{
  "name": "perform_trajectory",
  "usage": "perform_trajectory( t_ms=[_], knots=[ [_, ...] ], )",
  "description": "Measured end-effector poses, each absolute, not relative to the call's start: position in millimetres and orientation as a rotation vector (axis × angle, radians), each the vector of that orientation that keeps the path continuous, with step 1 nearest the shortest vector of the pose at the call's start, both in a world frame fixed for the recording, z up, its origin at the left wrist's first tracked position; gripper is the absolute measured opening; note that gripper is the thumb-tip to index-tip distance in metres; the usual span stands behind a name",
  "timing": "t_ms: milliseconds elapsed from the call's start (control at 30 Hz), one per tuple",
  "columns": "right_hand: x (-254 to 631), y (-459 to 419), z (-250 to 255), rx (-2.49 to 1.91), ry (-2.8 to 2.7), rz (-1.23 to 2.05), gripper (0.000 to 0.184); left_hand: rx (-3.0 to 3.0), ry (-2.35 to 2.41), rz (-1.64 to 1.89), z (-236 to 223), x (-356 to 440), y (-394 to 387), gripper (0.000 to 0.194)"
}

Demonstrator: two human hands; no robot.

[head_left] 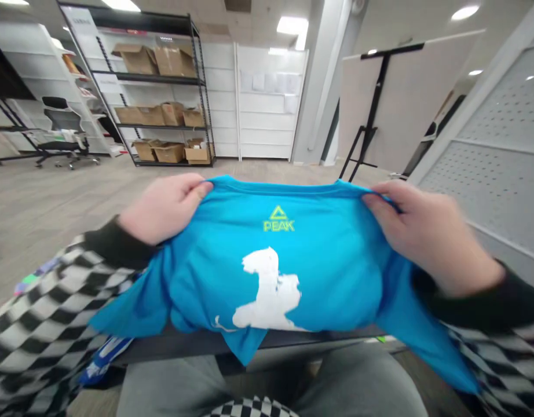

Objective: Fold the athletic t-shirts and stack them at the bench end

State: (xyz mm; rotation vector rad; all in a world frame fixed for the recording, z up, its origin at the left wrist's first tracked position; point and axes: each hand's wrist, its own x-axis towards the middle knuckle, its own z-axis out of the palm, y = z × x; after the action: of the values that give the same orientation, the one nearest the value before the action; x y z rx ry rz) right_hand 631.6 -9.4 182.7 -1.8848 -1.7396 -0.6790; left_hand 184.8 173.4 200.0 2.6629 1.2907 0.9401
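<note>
A bright blue T-shirt (pixel 328 249) hangs stretched between my two hands, its collar edge at the top. It carries a yellow-green PEAK logo and a white print below. My left hand (pixel 167 205) pinches the left shoulder, thumb and fingers closed on the cloth. On the other side, my right hand (pixel 427 229) grips the right shoulder the same way. Both sleeves droop outward below my wrists. The lower part of the shirt falls in folds onto a dark surface (pixel 149 347) in front of my lap, and a corner of cloth hangs over its near edge.
A blue and white item (pixel 104 359) lies beside my left forearm, partly hidden. Farther off stand a black shelf rack (pixel 158 78) with cardboard boxes, an office chair (pixel 62 130), a board on a black stand (pixel 371 116), and a perforated panel (pixel 501 133) at right.
</note>
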Motion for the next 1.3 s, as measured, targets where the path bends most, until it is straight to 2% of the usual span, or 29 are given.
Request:
perform_trajectory(
  t_ms=[67,133,200,300,400,500,600,767,1033,1200,1300],
  knots=[
    [624.2,53.6,168.6,-1.948,-1.84,-0.493,0.05,2.732,1.345,0.603,163.1,218.0,223.4,0.054],
    [621.5,104.4,137.7,-2.013,-1.915,-0.309,0.056,2.685,1.39,0.447,116.0,243.3,256.9,0.04],
    [619.9,132.0,97.6,-2.03,-1.95,-0.208,0.06,2.624,1.447,0.328,69.2,258.4,266.7,0.042],
    [613.5,129.0,39.7,-1.976,-2.028,-0.109,0.065,2.623,1.382,0.254,15.2,262.6,244.1,0.056],
    [607.6,94.0,-10.1,-1.893,-2.127,0.033,0.061,2.686,1.126,0.278,-24.8,246.7,202.6,0.051],
    [611.8,56.8,-49.2,-1.95,-2.183,0.224,0.069,2.663,1.074,0.403,-56.0,220.2,169.2,0.056],
    [622.7,37.5,-63.2,-1.964,-2.191,0.245,0.07,2.607,1.071,0.487,-66.2,197.1,157.7,0.06],
    [649.8,49.4,-47.7,-1.926,-2.079,0.191,0.066,2.464,1.214,0.672,-51.6,173.7,185.8,0.052],
    [733.5,82.6,-78.3,-2.269,-1.967,0.258,0.073,2.532,1.361,0.412,-70.5,142.6,260.3,0.062],
    [760.2,91.7,-75.6,-2.282,-1.97,0.339,0.078,2.615,1.37,0.304,-58.4,147.2,277.0,0.055],
    [770.3,82.5,-64.1,-2.221,-1.924,0.297,0.079,2.627,1.437,0.438,-47.8,154.0,264.0,0.048]
  ],
)
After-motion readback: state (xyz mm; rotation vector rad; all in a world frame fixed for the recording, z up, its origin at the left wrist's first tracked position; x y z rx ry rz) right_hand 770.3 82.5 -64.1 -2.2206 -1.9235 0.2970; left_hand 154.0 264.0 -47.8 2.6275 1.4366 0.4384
